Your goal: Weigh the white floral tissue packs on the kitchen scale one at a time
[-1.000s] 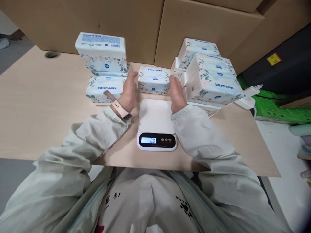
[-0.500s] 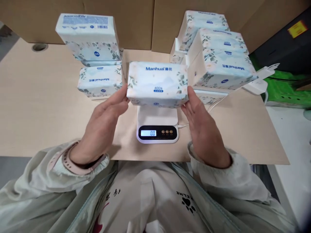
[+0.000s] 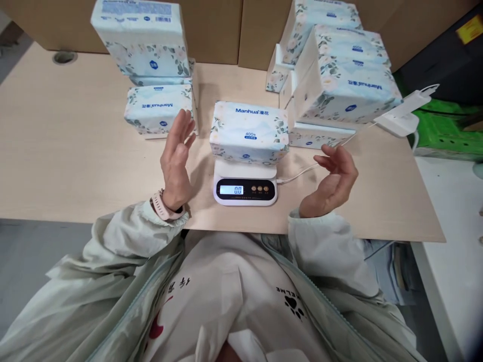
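A pack of tissues, white and pale blue with printed flowers, rests on the white kitchen scale. The lit display of the scale reads 0.0. To the left of the pack, my left hand is raised with its fingers apart, holding nothing. It is close to the front tissue pack of the left stack; whether it touches that pack I cannot tell. My right hand hovers to the right of the scale, fingers loosely curved and apart, also holding nothing.
More tissue packs stand in a left stack and a right stack on the wooden table. A white cable runs from the scale towards a power strip. Cardboard stands behind.
Both hands have let go of the tissue pack and moved apart, and the pack now sits on the scale. The display still reads 0.0. The view has shifted slightly.
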`<control>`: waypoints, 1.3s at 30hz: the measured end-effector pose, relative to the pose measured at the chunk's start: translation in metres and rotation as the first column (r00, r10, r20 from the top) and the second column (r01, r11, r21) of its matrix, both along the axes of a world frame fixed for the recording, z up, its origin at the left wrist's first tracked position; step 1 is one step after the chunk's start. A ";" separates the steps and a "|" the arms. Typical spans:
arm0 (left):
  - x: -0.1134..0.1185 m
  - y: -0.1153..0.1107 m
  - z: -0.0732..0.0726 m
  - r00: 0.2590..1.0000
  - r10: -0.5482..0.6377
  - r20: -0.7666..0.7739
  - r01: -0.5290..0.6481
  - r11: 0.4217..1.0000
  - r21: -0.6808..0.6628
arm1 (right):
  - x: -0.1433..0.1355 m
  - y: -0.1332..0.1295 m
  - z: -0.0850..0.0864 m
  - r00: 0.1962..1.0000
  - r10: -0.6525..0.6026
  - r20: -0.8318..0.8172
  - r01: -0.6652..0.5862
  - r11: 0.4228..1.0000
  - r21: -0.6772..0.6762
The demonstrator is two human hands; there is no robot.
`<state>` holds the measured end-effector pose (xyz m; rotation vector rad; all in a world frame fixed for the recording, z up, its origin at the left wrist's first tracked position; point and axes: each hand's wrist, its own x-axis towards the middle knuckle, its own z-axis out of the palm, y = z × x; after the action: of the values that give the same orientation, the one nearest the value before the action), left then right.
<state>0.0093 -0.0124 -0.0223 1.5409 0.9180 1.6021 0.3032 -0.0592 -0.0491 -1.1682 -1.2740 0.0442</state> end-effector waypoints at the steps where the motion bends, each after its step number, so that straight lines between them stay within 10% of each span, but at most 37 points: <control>1: -0.002 0.001 -0.003 1.000 -0.026 0.002 0.026 0.999 -0.025 | 0.004 0.002 -0.002 1.000 -0.018 -0.013 0.018 1.000 -0.001; 17: -0.013 0.007 -0.013 0.951 -0.304 0.055 0.309 0.943 -0.122 | 0.001 0.005 0.004 0.991 -0.069 -0.115 0.065 0.997 -0.033; 39: -0.001 0.005 0.003 0.957 -0.248 0.150 0.276 0.937 -0.216 | -0.001 0.002 0.005 0.987 -0.068 -0.146 0.048 0.990 -0.134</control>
<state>0.0083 -0.0078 -0.0192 1.3245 0.7688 1.3290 0.3020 -0.0567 -0.0446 -1.2887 -1.1170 0.1711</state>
